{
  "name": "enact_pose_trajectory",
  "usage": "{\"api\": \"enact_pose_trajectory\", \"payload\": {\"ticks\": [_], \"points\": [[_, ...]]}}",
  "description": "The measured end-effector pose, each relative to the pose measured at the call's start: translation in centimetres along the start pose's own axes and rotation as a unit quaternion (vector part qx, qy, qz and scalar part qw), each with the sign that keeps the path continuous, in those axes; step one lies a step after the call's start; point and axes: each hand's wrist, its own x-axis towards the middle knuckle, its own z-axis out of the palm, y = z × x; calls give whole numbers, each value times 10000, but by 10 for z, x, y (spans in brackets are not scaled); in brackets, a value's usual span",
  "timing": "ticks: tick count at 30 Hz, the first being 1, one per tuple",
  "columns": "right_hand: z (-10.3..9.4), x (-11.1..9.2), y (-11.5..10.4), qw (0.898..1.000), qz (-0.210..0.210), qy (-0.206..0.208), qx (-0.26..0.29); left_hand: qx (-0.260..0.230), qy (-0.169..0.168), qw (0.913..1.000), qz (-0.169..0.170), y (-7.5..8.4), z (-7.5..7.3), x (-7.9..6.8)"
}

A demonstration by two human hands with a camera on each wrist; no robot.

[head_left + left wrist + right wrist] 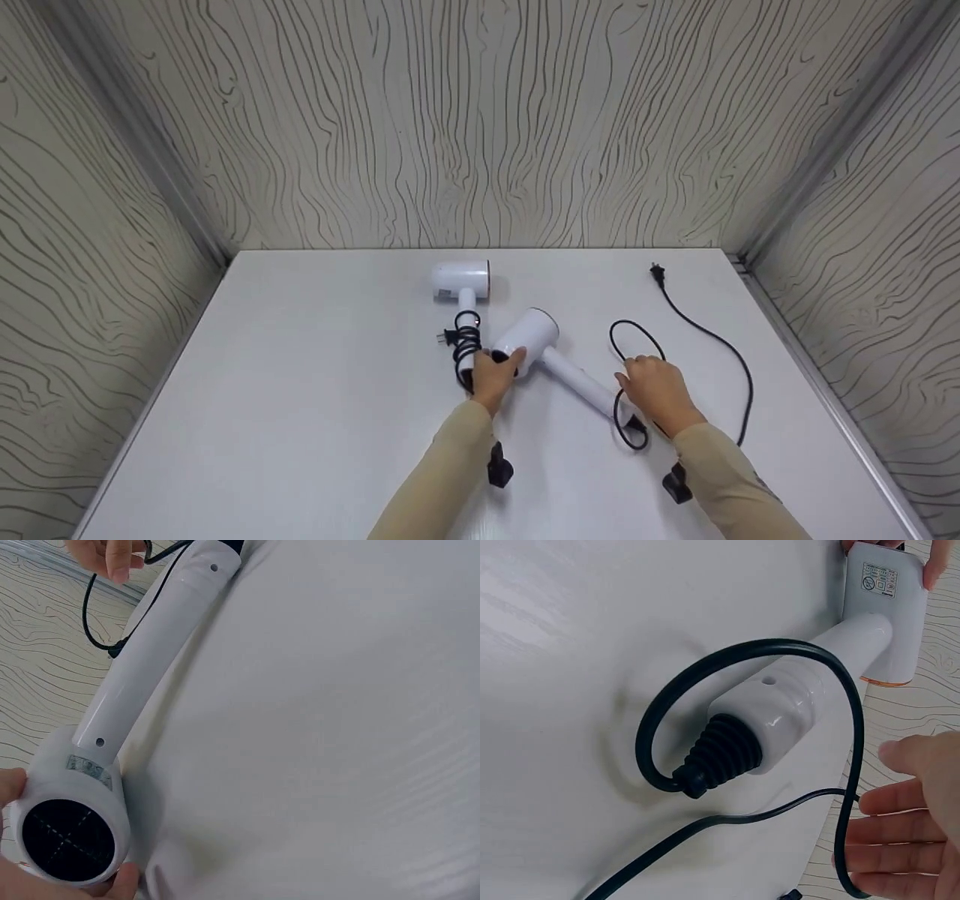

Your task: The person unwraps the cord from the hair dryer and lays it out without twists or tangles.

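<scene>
My left hand (491, 381) grips the rear of a white hair dryer (534, 331) by its barrel. In the left wrist view its thumb and fingertips hold either side of the black round end (67, 840). The handle (581, 381) slants toward my right hand (658, 391). From the handle's ribbed black sleeve (718, 754) a black cord (750, 649) loops up to the right hand. That hand's fingers are spread and loosely bent, thumb apart, with the cord running against the fingertips. The cord's plug (658, 274) lies at the back right.
A second white hair dryer (454, 280) lies behind and left of the held one, its black cord (468, 341) wound round the handle and its plug (448, 337) sticking out left. Both lie on a white table (300, 390) enclosed by wood-patterned panels (450, 127).
</scene>
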Motion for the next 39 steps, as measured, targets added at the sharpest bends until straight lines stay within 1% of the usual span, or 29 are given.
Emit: {"api": "enact_pose_trajectory", "payload": {"ticks": [4, 8, 13, 21, 25, 30, 32, 35, 39], "points": [[-1, -1, 0, 9988, 280, -185, 356, 73, -28, 10000, 3, 2, -1, 0], [-1, -1, 0, 9968, 357, -268, 666, 286, -32, 9996, -43, 3, -1, -1], [1, 1, -2, 9935, 437, -493, 927, 464, 49, 9989, 94, 3, 0, 1], [4, 4, -6, 9897, 643, -623, 1118, 419, 164, 9987, 237, 1, 0, 2], [5, 4, -9, 9887, 642, -627, 1202, 372, 252, 9984, 332, -2, 2, 3], [7, 5, -12, 9877, 750, -617, 1229, 220, 243, 9991, 274, -4, 1, 1], [7, 5, -13, 9865, 810, -705, 1234, 157, 220, 9993, 244, -5, 0, -2], [8, 6, -14, 9844, 876, -916, 1222, 162, 152, 9993, 294, -7, -1, -6], [8, 7, -15, 9792, 906, -1204, 1356, 173, 41, 9985, 522, -13, -4, -14]]}}
